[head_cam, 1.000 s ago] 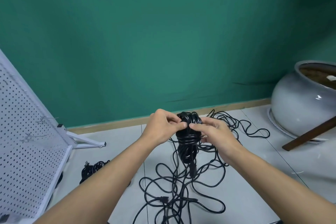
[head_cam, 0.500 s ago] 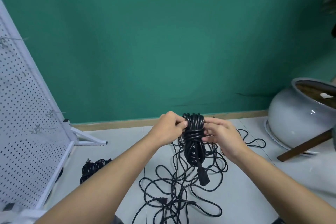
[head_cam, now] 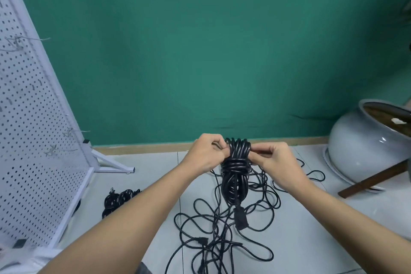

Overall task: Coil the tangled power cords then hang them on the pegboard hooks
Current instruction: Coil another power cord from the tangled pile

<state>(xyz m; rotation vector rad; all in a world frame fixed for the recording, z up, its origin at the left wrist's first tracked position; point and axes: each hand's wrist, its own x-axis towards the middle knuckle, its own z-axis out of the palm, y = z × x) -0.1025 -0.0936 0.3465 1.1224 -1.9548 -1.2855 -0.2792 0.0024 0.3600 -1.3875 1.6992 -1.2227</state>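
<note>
— Cord position?
— Black coiled power cord bundle [head_cam: 236, 168] held above floor, left hand [head_cam: 205, 154] and right hand [head_cam: 275, 160] both pinching its wrapped top; black tangled cords [head_cam: 220, 236] on floor beneath.
— Container?
— Grey glazed ceramic pot [head_cam: 358, 147], right: dark fill [head_cam: 381, 111], small white scrap [head_cam: 399, 121].

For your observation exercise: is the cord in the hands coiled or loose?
Coiled: the cord hangs bundled, cinched by wraps near its top, left hand and right hand gripping it.
</note>
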